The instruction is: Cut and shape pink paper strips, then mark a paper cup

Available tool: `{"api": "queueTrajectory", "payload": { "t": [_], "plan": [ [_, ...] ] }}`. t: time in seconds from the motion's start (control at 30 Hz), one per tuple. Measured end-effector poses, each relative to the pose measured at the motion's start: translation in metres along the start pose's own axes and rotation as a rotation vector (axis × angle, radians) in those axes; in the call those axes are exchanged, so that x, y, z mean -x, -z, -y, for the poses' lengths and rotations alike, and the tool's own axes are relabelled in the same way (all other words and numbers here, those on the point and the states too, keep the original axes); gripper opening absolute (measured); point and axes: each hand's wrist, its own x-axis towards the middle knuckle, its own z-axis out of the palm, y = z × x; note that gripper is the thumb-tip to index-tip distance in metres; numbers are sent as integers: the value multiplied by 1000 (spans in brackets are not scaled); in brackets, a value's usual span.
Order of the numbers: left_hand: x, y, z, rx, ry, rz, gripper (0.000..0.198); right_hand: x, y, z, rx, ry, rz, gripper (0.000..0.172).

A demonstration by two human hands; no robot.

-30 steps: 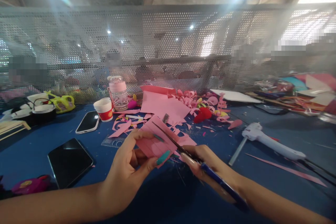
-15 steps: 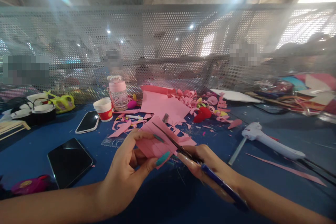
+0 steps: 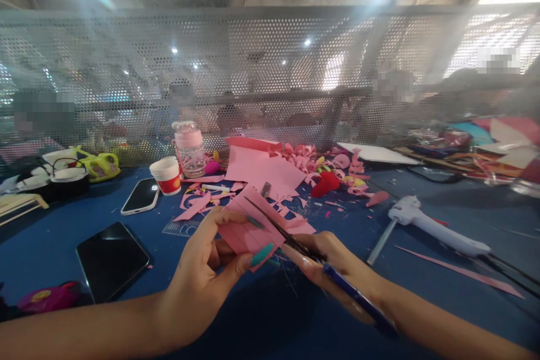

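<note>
A folded piece of pink paper [image 3: 242, 230] is pinched between the thumb and fingers of my left hand [image 3: 206, 278], near the middle of the head view. My right hand [image 3: 329, 264] grips scissors [image 3: 354, 292] with dark blades and blue handles. The blades point up and to the left and lie along the right edge of the paper. Whether they are fully closed is hard to tell. Behind the hands, larger pink sheets [image 3: 270, 174] and many paper scraps cover the blue table.
A phone [image 3: 112, 261] and a second phone [image 3: 141, 197] lie at left, near paper cups [image 3: 166, 175] and a pink bottle [image 3: 189, 149]. A glue gun [image 3: 439, 230] is on the right. A perforated metal screen [image 3: 270, 79] stands behind the table.
Both hands, the paper and the scissors hold almost the same positions. A finger of my right hand has shifted very slightly by the blades.
</note>
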Motion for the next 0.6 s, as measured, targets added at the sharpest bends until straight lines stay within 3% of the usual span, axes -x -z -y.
{"api": "queueTrajectory", "payload": {
  "t": [0.17,0.33,0.6],
  "plan": [
    [0,0,0,5,-1,-3,31,-2,-1,0,-2,-34,6,41],
    [0,-1,-1,-7,-4,-12,31,-2,-2,-1,61,4,-36,50],
    [0,0,-3,-34,-3,-28,29,-3,-2,-4,62,7,-18,44]
  ]
}}
